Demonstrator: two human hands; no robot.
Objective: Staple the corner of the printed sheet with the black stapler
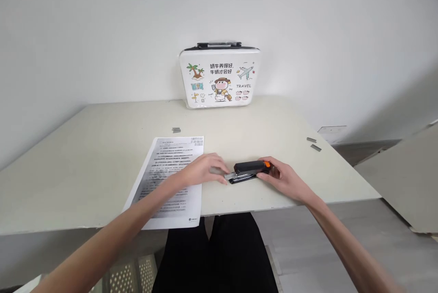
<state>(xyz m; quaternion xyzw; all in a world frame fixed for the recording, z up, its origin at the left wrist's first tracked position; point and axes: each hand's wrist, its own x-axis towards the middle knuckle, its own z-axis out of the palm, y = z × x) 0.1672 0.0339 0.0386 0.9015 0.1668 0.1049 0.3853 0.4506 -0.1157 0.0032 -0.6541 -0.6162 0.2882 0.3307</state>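
A black stapler (247,170) with an orange rear end lies on the white table (102,156) near its front edge. My right hand (282,178) is closed round the stapler's orange end. My left hand (204,170) rests with its fingers curled at the stapler's metal front end, touching it. Under my left forearm lies a printed sheet of paper (171,170), reaching over the table's front edge.
A white carry case (219,76) with cartoon pictures stands upright against the wall at the back. Strips of staples lie on the table, one behind the paper (176,130) and two at the right (314,143). A perforated white stool (137,274) sits below.
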